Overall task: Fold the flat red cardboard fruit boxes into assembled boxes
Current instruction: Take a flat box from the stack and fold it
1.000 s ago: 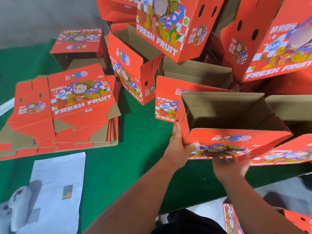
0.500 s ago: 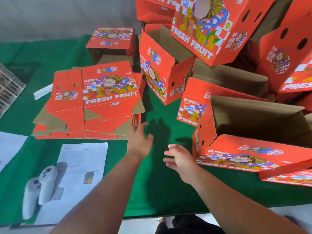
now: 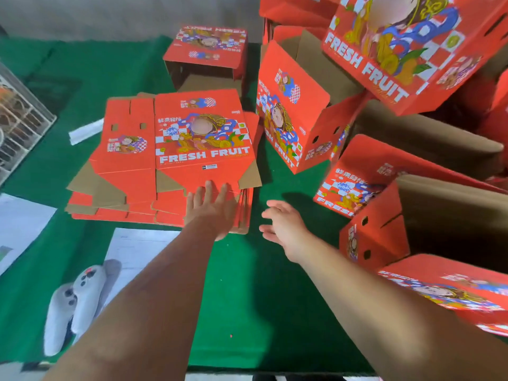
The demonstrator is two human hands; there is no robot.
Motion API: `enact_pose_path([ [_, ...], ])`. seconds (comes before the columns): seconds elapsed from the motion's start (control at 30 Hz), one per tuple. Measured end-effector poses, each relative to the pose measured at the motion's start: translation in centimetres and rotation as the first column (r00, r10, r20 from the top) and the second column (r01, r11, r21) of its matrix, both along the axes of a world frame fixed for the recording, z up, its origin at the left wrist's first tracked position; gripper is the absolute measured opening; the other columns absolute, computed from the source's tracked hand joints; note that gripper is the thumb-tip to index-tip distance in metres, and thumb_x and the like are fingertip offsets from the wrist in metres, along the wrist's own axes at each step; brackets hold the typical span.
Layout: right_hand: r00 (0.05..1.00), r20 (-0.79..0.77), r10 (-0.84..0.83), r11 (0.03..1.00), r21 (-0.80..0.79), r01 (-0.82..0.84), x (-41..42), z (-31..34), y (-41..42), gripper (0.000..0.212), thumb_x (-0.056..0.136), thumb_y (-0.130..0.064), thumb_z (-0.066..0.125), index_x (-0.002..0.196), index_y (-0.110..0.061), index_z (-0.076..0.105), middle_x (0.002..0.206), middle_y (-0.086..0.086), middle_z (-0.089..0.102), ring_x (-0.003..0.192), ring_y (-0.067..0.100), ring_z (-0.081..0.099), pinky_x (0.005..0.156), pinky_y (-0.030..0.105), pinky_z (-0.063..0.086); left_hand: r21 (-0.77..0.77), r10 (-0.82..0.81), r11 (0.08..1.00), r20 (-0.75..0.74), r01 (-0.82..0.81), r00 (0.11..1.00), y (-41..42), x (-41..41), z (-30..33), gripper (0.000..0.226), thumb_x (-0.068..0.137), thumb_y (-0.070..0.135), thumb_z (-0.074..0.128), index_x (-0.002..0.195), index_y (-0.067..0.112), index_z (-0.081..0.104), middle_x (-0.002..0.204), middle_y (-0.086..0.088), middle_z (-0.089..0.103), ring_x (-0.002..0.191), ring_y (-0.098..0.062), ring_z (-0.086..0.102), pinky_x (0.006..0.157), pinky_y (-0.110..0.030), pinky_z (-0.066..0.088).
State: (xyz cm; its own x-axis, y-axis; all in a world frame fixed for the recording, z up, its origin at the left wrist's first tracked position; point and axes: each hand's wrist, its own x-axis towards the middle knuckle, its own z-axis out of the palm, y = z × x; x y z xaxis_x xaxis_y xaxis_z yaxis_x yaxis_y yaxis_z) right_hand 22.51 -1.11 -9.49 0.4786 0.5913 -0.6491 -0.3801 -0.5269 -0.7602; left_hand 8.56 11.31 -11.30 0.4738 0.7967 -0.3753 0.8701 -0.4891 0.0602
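Red flat boxes (image 3: 176, 160) lie in a stack on the green table (image 3: 247, 312), at the left of the middle. The top one shows the words FRESH FRUIT and a cartoon figure, with brown flaps at its near edge. The left hand (image 3: 210, 209) lies over the near right corner of the stack, fingers straight and a little spread, tips touching the top sheet; it grips nothing. The right hand (image 3: 286, 226) hangs above the green cloth just right of the stack, fingers loose and apart, holding nothing and touching no box.

Assembled boxes (image 3: 297, 116) are piled at the right and at the back, some upright with open tops, some tilted on their sides. One more open box (image 3: 206, 56) stands alone behind the stack. White papers (image 3: 137, 251) lie at the near left, and two grey controllers (image 3: 74, 301) rest partly on one of them. A wire basket (image 3: 19, 119) is at the far left edge.
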Motion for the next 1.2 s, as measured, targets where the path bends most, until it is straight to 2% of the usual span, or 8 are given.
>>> enact_pose_path([
  [0.2,0.997,0.003,-0.076,0.997,-0.014,0.076,0.5,-1.3,2.6,0.034,0.102,-0.024,0.057,0.133,-0.030,0.045,0.110,-0.001,0.060,0.099,0.022,0.057,0.106,0.048,0.054,0.063,-0.261,0.963,-0.022,0.262,0.965,-4.2,-0.2,-1.0,0.090,0.098,0.049,0.052,0.163,0.039,-0.010,0.166,0.001,0.005,0.154,-0.035,-0.006,0.122,-0.049,-0.020],
  [0.33,0.981,0.183,-0.061,0.977,-0.189,0.096,1.5,-2.8,1.9,0.093,0.093,-0.048,0.070,0.165,-0.028,0.014,0.162,0.007,0.037,0.138,0.033,0.047,0.111,0.052,0.040,-0.116,-0.352,0.913,0.262,0.392,0.898,-8.3,-2.0,-3.1,0.093,0.098,0.039,0.056,0.165,0.029,-0.008,0.157,0.003,0.042,0.153,-0.028,0.020,0.127,-0.040,-0.015],
  [0.5,0.986,0.165,-0.031,0.939,-0.333,0.086,3.3,-4.2,0.1,0.074,0.090,-0.059,0.067,0.151,-0.026,0.041,0.141,0.012,0.047,0.123,0.037,0.052,0.106,0.051,0.047,0.002,0.004,1.000,0.773,-0.010,0.635,-8.6,-6.9,-2.4,0.049,0.088,0.017,0.064,0.137,0.021,0.065,0.135,0.011,0.062,0.126,-0.016,0.056,0.110,-0.040,0.041],
  [0.57,0.987,0.132,-0.092,0.957,-0.263,0.124,4.0,-4.4,0.2,0.056,0.095,-0.041,0.069,0.140,-0.014,0.049,0.129,0.012,0.056,0.114,0.032,0.058,0.100,0.045,0.048,0.110,0.238,0.882,0.736,-0.459,0.634,-7.4,-8.8,-2.0,0.055,0.084,0.032,0.061,0.138,0.017,0.064,0.144,-0.007,0.055,0.134,-0.036,0.049,0.112,-0.050,0.035],
  [0.67,0.987,0.091,-0.129,0.981,-0.136,0.140,4.3,-4.1,-0.7,0.027,0.102,-0.013,0.063,0.127,-0.011,0.054,0.118,0.010,0.063,0.097,0.024,0.070,0.082,0.032,0.055,-0.217,0.715,0.610,0.564,-0.762,0.413,-5.7,-11.7,-1.1,0.093,0.077,0.051,0.049,0.162,0.020,0.029,0.166,-0.019,0.023,0.152,-0.041,0.023,0.124,-0.055,0.015],
  [0.83,0.942,0.330,-0.060,0.994,-0.067,0.087,3.6,-2.6,-3.4,0.045,0.108,-0.019,0.050,0.151,-0.027,0.047,0.119,-0.006,0.063,0.080,0.016,0.074,0.058,0.025,0.052,-0.441,0.785,0.555,0.558,-0.705,0.268,-5.2,-13.1,-0.4,0.068,0.078,0.060,0.045,0.133,0.022,0.053,0.134,-0.017,0.049,0.119,-0.037,0.051,0.099,-0.048,0.040],
  [1.07,0.765,0.640,-0.073,0.997,0.033,0.068,3.9,0.8,-7.1,0.050,0.091,-0.031,0.055,0.140,-0.030,0.059,0.096,-0.013,0.060,0.082,0.018,0.057,0.076,0.030,0.041,-0.750,0.835,0.418,0.539,-0.513,-0.107,-7.0,-13.3,1.3,0.030,0.095,0.036,0.053,0.102,0.010,0.067,0.103,-0.012,0.070,0.094,-0.030,0.064,0.089,-0.044,0.054],
  [1.2,0.745,0.666,-0.032,0.999,0.022,0.024,3.8,2.9,-8.1,0.044,0.081,-0.039,0.050,0.124,-0.040,0.054,0.090,-0.003,0.070,0.078,0.033,0.066,0.073,0.045,0.055,-0.718,0.828,0.503,0.560,-0.482,0.031,-8.3,-14.0,2.5,0.013,0.094,0.026,0.060,0.098,0.015,0.067,0.098,-0.007,0.072,0.090,-0.027,0.065,0.087,-0.044,0.056],
])
